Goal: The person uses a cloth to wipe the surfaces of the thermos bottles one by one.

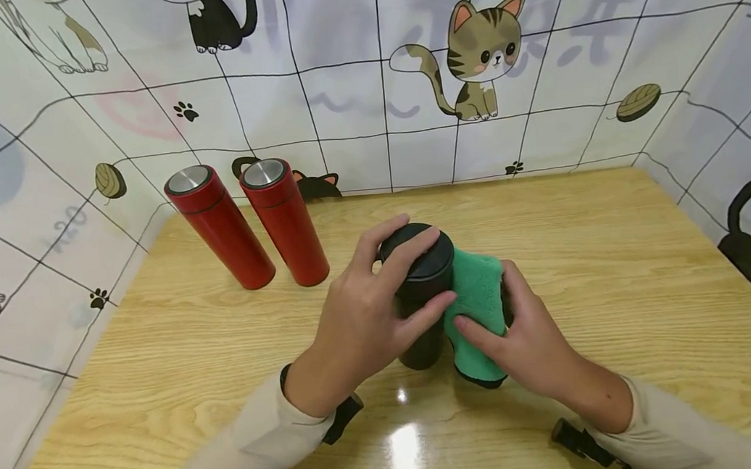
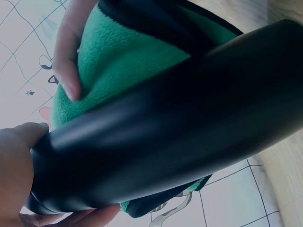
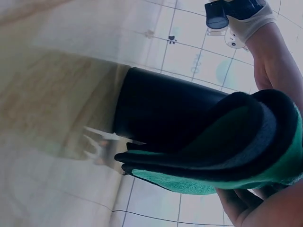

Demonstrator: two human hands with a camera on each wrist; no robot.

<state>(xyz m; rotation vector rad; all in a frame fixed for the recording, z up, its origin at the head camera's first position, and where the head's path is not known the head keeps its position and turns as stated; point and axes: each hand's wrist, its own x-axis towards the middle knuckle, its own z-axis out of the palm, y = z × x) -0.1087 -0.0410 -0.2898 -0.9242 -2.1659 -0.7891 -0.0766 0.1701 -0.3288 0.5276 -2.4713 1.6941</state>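
The black bottle (image 1: pixel 422 293), a smooth, matte cylinder with a round dark lid on, stands upright on the counter (image 1: pixel 646 266); its top is gripped by the left hand (image 1: pixel 364 311); the cloth (image 1: pixel 477 289), plush green with dark edging, is folded in layers and held in the right hand (image 1: pixel 530 343); it lies against the right side of the bottle, bent and bulging between hand and cylinder.

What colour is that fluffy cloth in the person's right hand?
The cloth is green with dark edging; the head view shows it best.
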